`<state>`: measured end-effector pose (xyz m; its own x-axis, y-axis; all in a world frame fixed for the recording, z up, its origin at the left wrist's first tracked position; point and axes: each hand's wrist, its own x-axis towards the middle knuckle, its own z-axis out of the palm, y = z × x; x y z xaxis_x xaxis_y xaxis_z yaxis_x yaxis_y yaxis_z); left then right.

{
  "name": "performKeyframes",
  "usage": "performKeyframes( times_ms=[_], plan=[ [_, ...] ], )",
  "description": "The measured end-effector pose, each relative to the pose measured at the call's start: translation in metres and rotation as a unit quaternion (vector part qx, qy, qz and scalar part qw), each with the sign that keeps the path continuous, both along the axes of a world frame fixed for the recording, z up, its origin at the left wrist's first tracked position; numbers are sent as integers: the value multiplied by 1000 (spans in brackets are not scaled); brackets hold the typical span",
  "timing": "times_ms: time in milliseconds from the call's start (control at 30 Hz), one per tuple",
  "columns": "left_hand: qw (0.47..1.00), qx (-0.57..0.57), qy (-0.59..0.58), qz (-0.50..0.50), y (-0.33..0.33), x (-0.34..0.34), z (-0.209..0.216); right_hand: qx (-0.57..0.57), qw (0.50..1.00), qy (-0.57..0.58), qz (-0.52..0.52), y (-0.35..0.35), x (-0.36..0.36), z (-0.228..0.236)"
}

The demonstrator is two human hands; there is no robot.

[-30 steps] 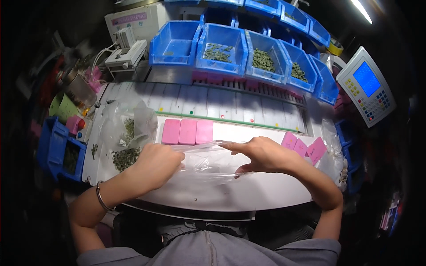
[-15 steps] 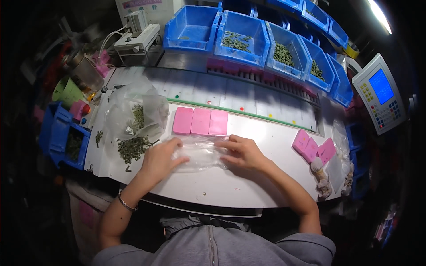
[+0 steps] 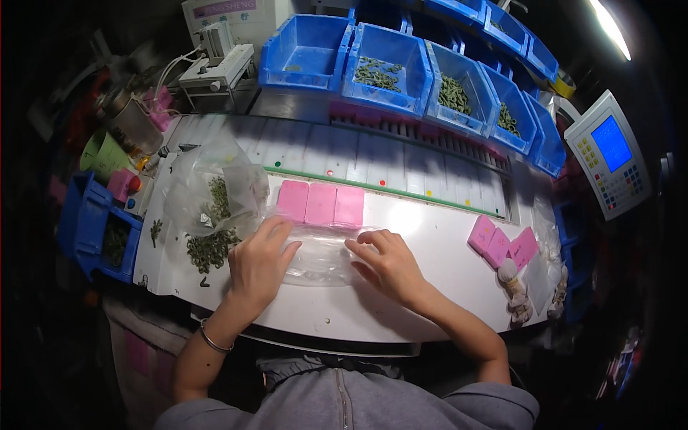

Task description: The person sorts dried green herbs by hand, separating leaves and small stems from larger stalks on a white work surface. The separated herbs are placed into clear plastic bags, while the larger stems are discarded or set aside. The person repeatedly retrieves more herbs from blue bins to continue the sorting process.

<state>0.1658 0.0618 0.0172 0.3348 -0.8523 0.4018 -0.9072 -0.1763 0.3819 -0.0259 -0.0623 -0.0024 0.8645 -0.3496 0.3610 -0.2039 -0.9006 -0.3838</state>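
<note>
While the left hand [image 3: 259, 264] and right hand [image 3: 388, 264], fingers [image 3: 380, 240] parted, flank a clear bag [image 3: 319, 259], lettering marks a pink label [image 3: 226, 8].

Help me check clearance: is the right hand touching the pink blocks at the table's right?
Apart. The head view shows bare white tabletop between the right hand and the nearest pink block.

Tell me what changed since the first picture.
The clear bag, stretched between the left hand and right hand before, now lies flatter on the table; the hands have moved closer together at its ends. Any grip is unclear. The three pink blocks stayed in their row.
</note>
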Motion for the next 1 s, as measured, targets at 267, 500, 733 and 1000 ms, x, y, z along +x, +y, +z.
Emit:
performKeyframes(
  times_ms=[267, 500, 733, 1000],
  plan=[
    [984, -158, -40, -68, 3, -14, 15, 57, 993, -76, 69, -13, 7, 57],
    [972, -178, -69, -139, 17, -30, 25, 15, 982, -185, 22, -112, 55, 134],
    [960, -221, -10, -174, 51, -65, -12, -346, 896, -200, -194, -254, 178, 182],
    [958, -269, 12, -100, 79, -72, -69, -379, 887, -48, -260, -343, 214, 201]
  ],
)
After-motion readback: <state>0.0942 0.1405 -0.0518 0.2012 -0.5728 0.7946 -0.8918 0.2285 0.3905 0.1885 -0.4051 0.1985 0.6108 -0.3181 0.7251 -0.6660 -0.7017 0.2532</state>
